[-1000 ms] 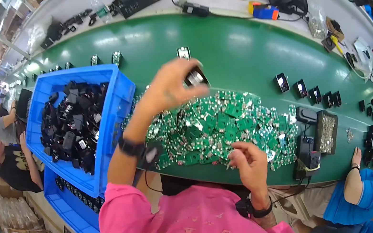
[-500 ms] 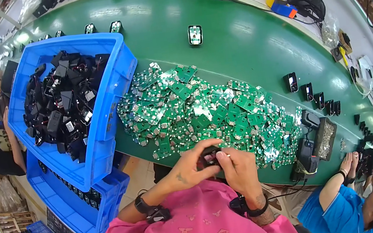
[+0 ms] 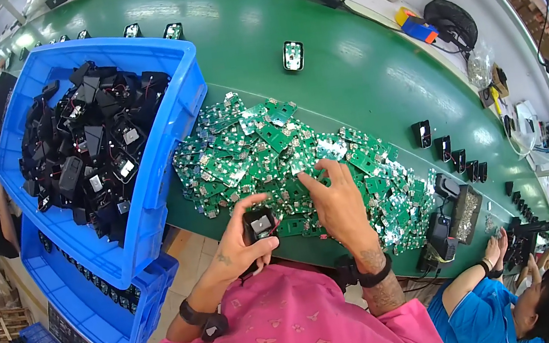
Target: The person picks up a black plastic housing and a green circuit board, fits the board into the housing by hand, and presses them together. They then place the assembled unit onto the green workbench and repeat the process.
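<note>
lower blue crate [image 3: 91, 319] mostly hidden under upper crate [image 3: 165, 152]; its contents unclear.

Left hand [image 3: 246, 243]: raised close to the chest, fingers and thumb curled closed around something small, dark band on the wrist. Right hand [image 3: 337, 201]: palm down, fingers spread and extended forward, fingertips [image 3: 314, 174] pressed low; dark wristband, forearm bent in from the lower edge.

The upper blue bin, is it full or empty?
Nearly full: the blue bin holds black housings with red wires heaped close to its rim, hiding the bottom.
</note>
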Available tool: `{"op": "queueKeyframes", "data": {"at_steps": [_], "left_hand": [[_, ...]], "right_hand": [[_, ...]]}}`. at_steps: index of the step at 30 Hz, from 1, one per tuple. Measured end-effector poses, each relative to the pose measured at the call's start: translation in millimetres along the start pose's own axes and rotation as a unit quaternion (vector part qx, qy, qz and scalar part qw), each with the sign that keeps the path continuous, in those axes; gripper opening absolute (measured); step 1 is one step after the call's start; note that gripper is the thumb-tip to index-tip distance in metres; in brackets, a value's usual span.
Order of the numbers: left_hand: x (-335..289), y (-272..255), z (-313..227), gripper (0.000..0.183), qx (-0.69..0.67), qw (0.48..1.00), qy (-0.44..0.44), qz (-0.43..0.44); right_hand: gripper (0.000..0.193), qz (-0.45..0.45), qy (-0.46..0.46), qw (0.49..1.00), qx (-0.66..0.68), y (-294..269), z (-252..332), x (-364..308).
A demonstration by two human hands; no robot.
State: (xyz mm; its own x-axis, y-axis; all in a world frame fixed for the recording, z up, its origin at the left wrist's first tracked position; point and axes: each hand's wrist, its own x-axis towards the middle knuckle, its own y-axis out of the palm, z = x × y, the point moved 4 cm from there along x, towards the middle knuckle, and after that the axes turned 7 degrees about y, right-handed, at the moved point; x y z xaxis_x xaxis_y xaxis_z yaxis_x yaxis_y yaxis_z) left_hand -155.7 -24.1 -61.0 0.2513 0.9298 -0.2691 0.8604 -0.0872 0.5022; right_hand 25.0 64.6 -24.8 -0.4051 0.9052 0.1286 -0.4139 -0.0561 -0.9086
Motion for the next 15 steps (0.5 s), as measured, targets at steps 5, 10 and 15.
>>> {"op": "queueKeyframes", "data": {"at_steps": [5,10,15], "left_hand": [[3,8,-3,0.062,-0.034,0.999,0.037,-0.019],[15,14,-7,0.044,0.043,0.991,0.128,-0.007],[31,37,-13,0.037,0.048,0.994,0.095,0.012]], "right_hand": [[0.031,-0.046,-0.018,0.999,0.009,-1,-9,-2],[0.023,-0.084,0.096,0.974,0.187,-18,-38,-19],[0.025,0.014,0.265,0.785,0.56,-22,-45,-44]]}}
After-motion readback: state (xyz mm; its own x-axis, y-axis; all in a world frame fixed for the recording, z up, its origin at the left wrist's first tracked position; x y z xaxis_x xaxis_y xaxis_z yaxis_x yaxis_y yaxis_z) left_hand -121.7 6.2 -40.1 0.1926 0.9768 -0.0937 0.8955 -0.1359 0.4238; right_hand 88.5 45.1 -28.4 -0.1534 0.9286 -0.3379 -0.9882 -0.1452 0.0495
